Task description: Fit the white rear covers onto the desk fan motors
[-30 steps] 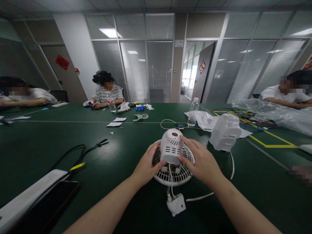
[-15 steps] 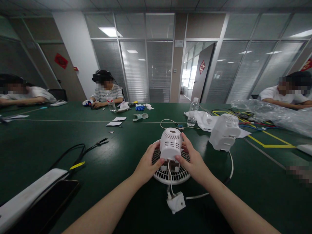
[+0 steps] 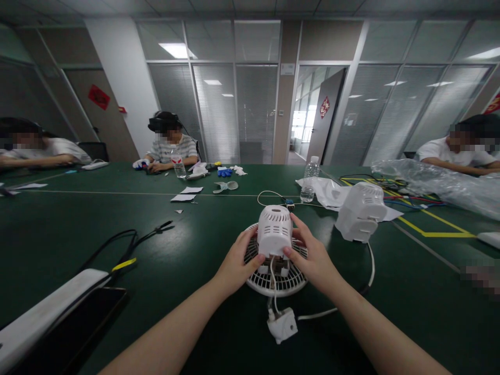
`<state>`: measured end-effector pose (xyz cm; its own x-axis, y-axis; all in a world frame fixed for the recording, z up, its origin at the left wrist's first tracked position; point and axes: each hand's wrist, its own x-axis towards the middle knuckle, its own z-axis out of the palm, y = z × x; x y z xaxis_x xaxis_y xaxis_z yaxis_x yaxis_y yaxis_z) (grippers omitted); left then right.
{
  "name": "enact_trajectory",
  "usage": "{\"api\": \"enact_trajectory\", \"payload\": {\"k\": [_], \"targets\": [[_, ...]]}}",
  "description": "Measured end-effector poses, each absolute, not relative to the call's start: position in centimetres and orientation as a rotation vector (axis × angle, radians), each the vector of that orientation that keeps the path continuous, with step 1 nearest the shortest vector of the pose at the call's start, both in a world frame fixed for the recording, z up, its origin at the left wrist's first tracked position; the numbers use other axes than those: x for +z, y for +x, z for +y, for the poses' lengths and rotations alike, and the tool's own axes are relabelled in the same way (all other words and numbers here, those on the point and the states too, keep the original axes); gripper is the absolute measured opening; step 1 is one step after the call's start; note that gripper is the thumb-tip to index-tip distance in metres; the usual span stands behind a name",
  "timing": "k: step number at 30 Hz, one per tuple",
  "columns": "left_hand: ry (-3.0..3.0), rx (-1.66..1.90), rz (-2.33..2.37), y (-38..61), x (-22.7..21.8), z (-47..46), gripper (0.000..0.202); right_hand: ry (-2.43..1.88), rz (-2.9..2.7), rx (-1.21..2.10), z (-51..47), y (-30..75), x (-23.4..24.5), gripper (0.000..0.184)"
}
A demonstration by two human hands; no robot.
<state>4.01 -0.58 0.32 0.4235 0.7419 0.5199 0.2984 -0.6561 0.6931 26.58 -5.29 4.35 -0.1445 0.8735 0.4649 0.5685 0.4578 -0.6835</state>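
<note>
A white fan motor housing (image 3: 274,229) stands on a round white fan grille (image 3: 278,279) lying flat on the green table (image 3: 203,234). My left hand (image 3: 236,264) grips the housing's left side with curled fingers. My right hand (image 3: 313,258) clasps its right side, thumb at the lower front. A thin wire runs from the housing down to a small white switch box (image 3: 282,325) near me.
A second white fan shell (image 3: 360,211) with a white cord sits to the right. A water bottle (image 3: 308,180), white bags and crinkled plastic (image 3: 437,182) lie beyond. A black cable (image 3: 125,247), a white power strip (image 3: 42,312) and a dark phone are at left. Other people sit around the table.
My right hand slid from over the grille in toward the housing and now clasps it. The housing shifted slightly. My left hand stays put.
</note>
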Motion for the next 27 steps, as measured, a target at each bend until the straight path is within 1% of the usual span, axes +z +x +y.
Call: {"api": "enact_trajectory", "payload": {"k": [11, 19, 23, 27], "targets": [[2.187, 1.177, 0.782, 3.7, -0.3, -0.5, 0.068, -1.274, -1.909, 0.261, -5.6, 27.1, 4.9, 0.081], [2.116, 1.128, 0.764, 3.8, -0.1, -0.8, 0.072, -1.345, -2.001, 0.093, -5.9, 27.7, 5.3, 0.088], [2.094, 1.148, 0.756, 3.8, -0.1, -0.8, 0.071, -1.356, -2.041, -0.007, -6.2, 27.6, 5.6, 0.089], [2.044, 1.169, 0.713, 3.8, -0.1, -1.0, 0.074, -1.372, -2.040, -0.036, -6.5, 27.2, 5.9, 0.088]]}}
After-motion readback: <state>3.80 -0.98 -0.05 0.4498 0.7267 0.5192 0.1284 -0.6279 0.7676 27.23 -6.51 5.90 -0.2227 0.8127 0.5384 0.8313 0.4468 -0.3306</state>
